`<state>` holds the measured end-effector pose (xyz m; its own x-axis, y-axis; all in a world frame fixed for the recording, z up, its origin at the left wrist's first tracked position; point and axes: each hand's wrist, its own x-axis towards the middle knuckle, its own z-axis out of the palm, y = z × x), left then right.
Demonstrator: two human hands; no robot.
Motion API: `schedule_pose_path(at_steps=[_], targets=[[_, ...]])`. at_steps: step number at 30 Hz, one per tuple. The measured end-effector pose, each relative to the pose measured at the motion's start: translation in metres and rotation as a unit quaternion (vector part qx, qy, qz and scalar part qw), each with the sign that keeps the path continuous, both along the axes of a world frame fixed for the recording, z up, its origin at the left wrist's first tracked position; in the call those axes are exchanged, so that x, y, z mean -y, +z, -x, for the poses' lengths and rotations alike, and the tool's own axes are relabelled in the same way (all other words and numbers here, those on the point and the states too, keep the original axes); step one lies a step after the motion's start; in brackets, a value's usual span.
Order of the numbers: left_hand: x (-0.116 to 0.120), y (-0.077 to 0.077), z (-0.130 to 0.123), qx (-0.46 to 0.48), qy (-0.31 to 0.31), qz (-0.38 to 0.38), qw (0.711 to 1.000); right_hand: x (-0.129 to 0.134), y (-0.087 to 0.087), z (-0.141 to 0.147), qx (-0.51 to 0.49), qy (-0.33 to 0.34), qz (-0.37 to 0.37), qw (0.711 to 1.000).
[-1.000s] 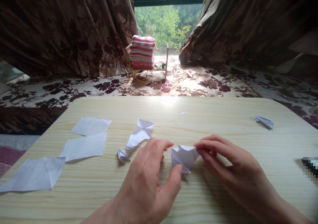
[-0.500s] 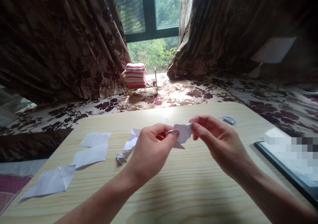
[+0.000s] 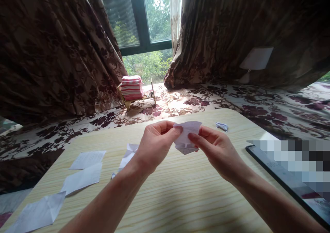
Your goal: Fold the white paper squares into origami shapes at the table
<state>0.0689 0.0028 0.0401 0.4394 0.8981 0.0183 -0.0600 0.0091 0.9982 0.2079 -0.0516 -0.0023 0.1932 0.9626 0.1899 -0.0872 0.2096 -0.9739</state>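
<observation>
A small piece of folded white paper (image 3: 187,133) is held up over the table between my hands, with a pointed lower flap hanging beneath its upper part. My left hand (image 3: 154,147) pinches its left side, thumb on the near face. From the right, my right hand (image 3: 216,147) grips it with the thumb pressed on the lower right area; the fingers behind the paper are partly hidden. Beyond my left wrist lies a creased paper piece (image 3: 127,154), with a small folded paper bit (image 3: 113,175) partly covered by my forearm.
Several white sheets lie at the table's left, the nearest one a creased sheet (image 3: 38,210). Far right on the wooden table (image 3: 175,198) is a small folded paper (image 3: 222,126). A tablet (image 3: 281,178) rests along the right edge. Behind stand a pink cloth stack (image 3: 132,87) and a lamp (image 3: 256,58).
My right hand has shifted its grip from the paper's upper right corner to its lower right face. The paper now faces me more flatly. The view has turned slightly right.
</observation>
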Motion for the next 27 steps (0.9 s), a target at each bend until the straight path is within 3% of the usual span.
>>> schedule_pose_path(at_steps=[6, 10, 19, 27], targets=[[-0.0016, -0.0034, 0.0034, -0.042, -0.047, 0.013, 0.998, -0.0004, -0.0074, -0.0011, -0.003, 0.005, 0.019, 1.000], [-0.0041, -0.0057, 0.0066, -0.087, -0.038, -0.004, 0.996, 0.0022, -0.0068, 0.0006, 0.004, 0.013, 0.031, 0.999], [-0.0078, -0.0082, 0.0079, -0.030, -0.004, 0.010, 0.999, 0.0061, -0.0038, 0.0036, 0.091, 0.048, 0.045, 0.994], [-0.0077, -0.0076, 0.0088, -0.032, -0.034, 0.022, 0.999, 0.0039, -0.0059, 0.0061, 0.107, 0.010, 0.013, 0.994]])
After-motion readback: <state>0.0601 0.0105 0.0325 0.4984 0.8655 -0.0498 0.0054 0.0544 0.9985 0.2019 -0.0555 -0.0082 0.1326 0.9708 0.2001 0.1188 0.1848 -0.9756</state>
